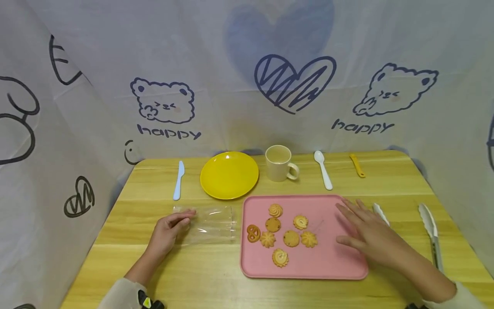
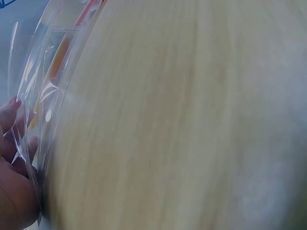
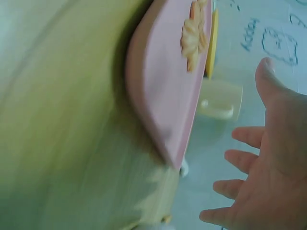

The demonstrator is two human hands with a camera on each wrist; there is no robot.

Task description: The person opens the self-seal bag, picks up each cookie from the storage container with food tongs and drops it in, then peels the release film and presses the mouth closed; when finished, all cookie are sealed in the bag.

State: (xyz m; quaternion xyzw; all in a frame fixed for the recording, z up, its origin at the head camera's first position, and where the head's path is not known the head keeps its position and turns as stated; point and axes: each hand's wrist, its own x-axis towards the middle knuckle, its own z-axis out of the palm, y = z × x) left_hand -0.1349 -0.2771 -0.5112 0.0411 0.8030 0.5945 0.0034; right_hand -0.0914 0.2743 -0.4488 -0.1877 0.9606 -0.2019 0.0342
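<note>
Left hand [image 1: 167, 233], head view, pinches clear flat plastic bag [image 1: 214, 225] (just left of pink rectangular tray [image 1: 324, 264]) by its left edge. Right hand [image 1: 372, 234] spread over tray's right rim. I've room nearside on pale wooden table [image 1: 208, 279]; printed white cloth [image 1: 224, 107] behind. Left wrist: wood beside bag. Right wrist: fingers apart, off the rim.

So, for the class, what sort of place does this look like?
Probably a staged tabletop setup rather than a working kitchen: a cartoon-printed cloth backdrop hangs behind a wood-grain table bearing a pink tray of cookies.
</note>
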